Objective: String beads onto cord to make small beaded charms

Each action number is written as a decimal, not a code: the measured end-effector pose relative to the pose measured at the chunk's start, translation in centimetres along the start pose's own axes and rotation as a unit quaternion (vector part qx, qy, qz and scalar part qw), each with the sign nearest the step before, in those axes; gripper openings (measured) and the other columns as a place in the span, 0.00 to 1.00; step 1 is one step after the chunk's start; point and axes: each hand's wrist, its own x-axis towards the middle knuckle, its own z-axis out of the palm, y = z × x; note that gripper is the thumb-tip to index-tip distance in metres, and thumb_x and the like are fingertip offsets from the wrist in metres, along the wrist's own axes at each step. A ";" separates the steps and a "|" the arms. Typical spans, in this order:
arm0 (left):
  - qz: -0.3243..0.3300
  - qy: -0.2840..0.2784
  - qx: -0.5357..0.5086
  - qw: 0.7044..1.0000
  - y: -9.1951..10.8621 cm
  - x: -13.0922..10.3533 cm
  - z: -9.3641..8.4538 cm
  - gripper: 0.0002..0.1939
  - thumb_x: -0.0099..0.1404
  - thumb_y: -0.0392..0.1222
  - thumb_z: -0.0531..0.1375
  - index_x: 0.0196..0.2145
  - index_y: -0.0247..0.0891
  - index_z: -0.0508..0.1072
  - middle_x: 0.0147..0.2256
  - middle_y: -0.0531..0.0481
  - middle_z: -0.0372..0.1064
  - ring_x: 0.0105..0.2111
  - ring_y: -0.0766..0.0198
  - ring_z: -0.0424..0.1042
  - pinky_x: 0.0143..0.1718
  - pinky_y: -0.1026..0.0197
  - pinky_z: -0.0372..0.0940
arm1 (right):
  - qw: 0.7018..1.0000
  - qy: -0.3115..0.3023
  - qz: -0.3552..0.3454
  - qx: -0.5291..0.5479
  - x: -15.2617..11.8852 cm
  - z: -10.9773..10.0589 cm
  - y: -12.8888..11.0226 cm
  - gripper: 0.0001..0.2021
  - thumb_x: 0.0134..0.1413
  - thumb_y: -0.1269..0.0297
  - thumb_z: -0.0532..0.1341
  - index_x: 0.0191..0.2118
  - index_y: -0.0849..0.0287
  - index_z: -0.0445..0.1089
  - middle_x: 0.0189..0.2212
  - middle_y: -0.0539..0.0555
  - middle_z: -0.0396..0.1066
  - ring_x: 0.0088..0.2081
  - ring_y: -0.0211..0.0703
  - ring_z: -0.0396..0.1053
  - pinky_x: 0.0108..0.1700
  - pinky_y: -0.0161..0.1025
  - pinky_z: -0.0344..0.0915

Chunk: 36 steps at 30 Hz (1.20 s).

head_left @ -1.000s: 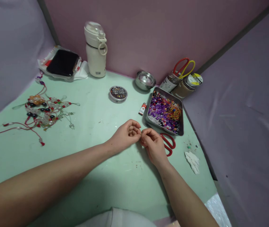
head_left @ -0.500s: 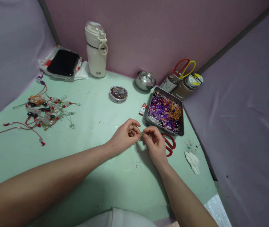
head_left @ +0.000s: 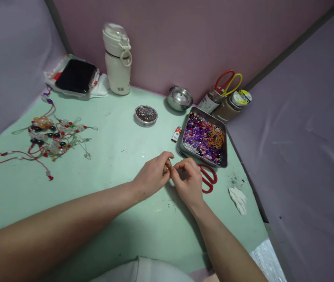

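My left hand (head_left: 153, 175) is closed, its thumb and fingers curled together in a pinch above the table. Against its fingertips, my right hand (head_left: 189, 181) pinches with thumb and forefinger. A thin pale cord showed between them a moment ago; now the fingers mostly hide it. Red-handled scissors (head_left: 210, 190) lie partly behind my right hand. Just beyond is a metal tray (head_left: 225, 154) of purple, red, black and clear beads (head_left: 198, 135) with a tangle of orange and yellow cord (head_left: 216, 137). A small red-and-white bottle (head_left: 176, 134) lies beside the tray.
Beaded red-cord ornaments (head_left: 55, 137) are heaped at left. Behind stand a cream flask (head_left: 118, 70), a phone (head_left: 76, 75) on packaging, a round tin (head_left: 146, 115), a metal bowl (head_left: 180, 100) and jars (head_left: 228, 109), one holding scissors. Crumpled tissue (head_left: 237, 199) lies at right.
Both hands have drawn closer together, their fingertips now meeting, and shifted slightly left. The cord between them has gone out of sight. The view has moved a little.
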 end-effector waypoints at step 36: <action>-0.004 0.032 -0.026 0.999 -0.2 0.0 0.1 0.19 0.58 0.30 0.55 0.46 0.42 0.59 0.33 0.53 0.69 0.30 0.65 0.68 0.34 0.61 0.62 | 1.000 -0.014 0.003 0.016 -0.1 0.0 0.5 0.07 0.55 0.69 0.59 0.27 0.57 0.65 0.27 0.49 0.67 0.33 0.41 0.64 0.38 0.40 0.57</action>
